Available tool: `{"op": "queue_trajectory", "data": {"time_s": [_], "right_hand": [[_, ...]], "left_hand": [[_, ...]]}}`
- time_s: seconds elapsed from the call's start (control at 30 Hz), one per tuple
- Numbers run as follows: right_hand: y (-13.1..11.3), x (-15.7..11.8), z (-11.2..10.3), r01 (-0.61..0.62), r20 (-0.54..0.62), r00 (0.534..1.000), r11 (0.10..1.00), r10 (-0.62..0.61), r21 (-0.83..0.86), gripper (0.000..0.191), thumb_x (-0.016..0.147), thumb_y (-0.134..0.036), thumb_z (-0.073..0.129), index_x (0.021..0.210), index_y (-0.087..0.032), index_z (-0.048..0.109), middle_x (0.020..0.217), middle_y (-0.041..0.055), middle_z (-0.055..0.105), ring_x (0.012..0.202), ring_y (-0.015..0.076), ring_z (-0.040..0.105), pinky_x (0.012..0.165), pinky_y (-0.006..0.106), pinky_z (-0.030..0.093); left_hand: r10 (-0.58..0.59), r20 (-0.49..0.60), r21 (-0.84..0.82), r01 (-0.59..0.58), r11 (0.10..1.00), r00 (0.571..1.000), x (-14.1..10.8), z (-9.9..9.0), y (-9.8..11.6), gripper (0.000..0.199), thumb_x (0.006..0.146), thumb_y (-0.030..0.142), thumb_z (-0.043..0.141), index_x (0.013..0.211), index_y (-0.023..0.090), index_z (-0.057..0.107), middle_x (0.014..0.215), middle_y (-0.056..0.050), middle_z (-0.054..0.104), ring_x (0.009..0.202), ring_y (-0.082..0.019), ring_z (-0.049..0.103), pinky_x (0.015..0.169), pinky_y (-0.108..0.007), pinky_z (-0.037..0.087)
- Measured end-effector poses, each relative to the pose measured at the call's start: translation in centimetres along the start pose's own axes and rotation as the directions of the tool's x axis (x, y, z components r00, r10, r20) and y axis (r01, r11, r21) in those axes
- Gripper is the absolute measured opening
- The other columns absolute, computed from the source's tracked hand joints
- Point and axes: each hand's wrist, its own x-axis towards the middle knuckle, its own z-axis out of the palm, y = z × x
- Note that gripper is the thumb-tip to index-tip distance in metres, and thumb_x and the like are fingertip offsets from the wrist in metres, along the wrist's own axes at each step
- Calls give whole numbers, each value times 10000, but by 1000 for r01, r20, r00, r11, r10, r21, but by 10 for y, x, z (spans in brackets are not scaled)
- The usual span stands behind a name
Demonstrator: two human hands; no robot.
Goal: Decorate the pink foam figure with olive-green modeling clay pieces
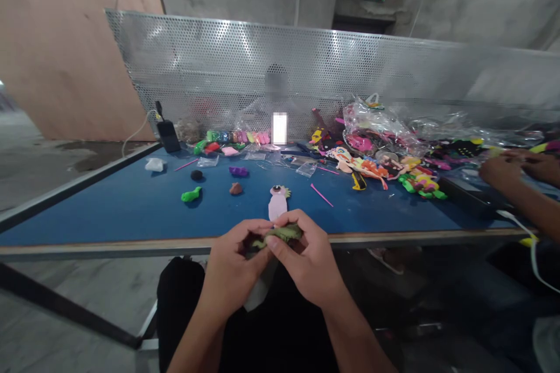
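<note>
Olive-green modelling clay (282,235) is pinched between my two hands, just in front of the table's near edge. My left hand (234,265) closes on its left end, and my right hand (306,259) grips the right end with the thumb pressed on top. Right behind my fingers, a pale pink clay figure (277,204) with a dark eye and a yellowish frill lies on the blue table (131,210). Loose clay lumps rest to the left: green (191,194), black (196,175), purple (238,171) and brown (235,188). A pink stick (321,194) lies to the right.
A heap of colourful clay pieces and plastic bags (371,128) covers the back right. A black power bank (168,135) stands at the back left before a perforated metal screen (210,64). Another person's hands (503,172) work at the far right, near a black box (470,198).
</note>
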Motion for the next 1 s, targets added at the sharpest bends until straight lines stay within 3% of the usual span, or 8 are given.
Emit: {"op": "queue_trajectory", "data": {"time_s": [0.23, 0.43, 0.53, 0.63, 0.77, 0.83, 0.9, 1.0], "right_hand": [[1, 5, -9, -84, -52, 994, 989, 91, 124, 174, 889, -343, 692, 978, -200, 646, 868, 17, 669, 756, 172, 646, 690, 286, 534], [4, 7, -4, 53, -83, 995, 994, -61, -94, 249, 1001, -364, 528, 1163, -230, 661, 1188, 79, 651, 1125, 230, 613, 986, 385, 481], [7, 6, 1, 80, -128, 987, 983, -102, -164, 323, 1023, -363, 477, 1307, -242, 573, 1338, 98, 563, 1268, 236, 526, 1088, 420, 421], [11, 5, 3, 132, -83, 985, 974, -149, -186, 410, 1000, -358, 527, 1396, -255, 490, 1421, 101, 497, 1333, 237, 472, 1133, 426, 387], [17, 7, -4, 85, -169, 980, 986, -109, -141, 299, 981, -363, 572, 1258, -250, 579, 1254, 84, 635, 1161, 236, 606, 1007, 404, 499], [18, 8, -10, 46, -236, 970, 995, -66, -93, 260, 992, -374, 553, 1207, -237, 603, 1197, 85, 672, 1102, 237, 644, 957, 395, 529], [19, 8, -13, 18, -212, 977, 999, -27, -46, 288, 994, -384, 549, 1231, -228, 598, 1160, 87, 690, 1030, 230, 675, 883, 368, 563], [16, 3, -11, -31, -122, 992, 999, 27, -31, 321, 997, -374, 545, 1280, -227, 581, 973, 55, 705, 727, 171, 676, 622, 276, 568]], "left_hand": [[173, 253, -11, -176, 984, 952, 1, -5, 7, 415, 917, 269, 654, 1324, 342, 608, 1241, -38, 663, 1013, -180, 685, 855, -298, 573], [182, 146, 185, -208, 960, 972, -2, 3, -8, 607, 908, 338, 676, 1476, 355, 465, 1433, -68, 594, 1307, -279, 559, 1102, -444, 443], [160, 196, -56, -152, 987, 967, -11, 20, -10, 805, 944, 430, 602, 1594, 380, 129, 1672, -49, 237, 1516, -298, 269, 1227, -504, 254], [123, 223, -343, -40, 938, 967, -18, 35, -6, 798, 961, 579, 472, 1594, 393, 25, 1704, -6, 52, 1555, -285, 96, 1259, -496, 147], [31, 143, -556, 55, 829, 989, -15, 37, -2, 602, 1038, 498, 310, 1596, 369, 124, 1597, -65, 412, 1486, -247, 346, 1238, -502, 232], [-8, 5, -481, 9, 877, 1000, -11, 32, -2, 539, 1035, 403, 413, 1556, 331, 294, 1464, -86, 577, 1386, -247, 499, 1198, -485, 326], [9, -68, -325, -30, 945, 998, -7, 27, -2, 526, 986, 346, 550, 1494, 308, 418, 1479, -85, 558, 1342, -252, 538, 1141, -438, 414], [34, 92, -159, -19, 987, 995, -2, 19, -1, 504, 951, 343, 602, 1442, 273, 512, 1477, -96, 557, 1260, -262, 604, 1038, -400, 509]]}}
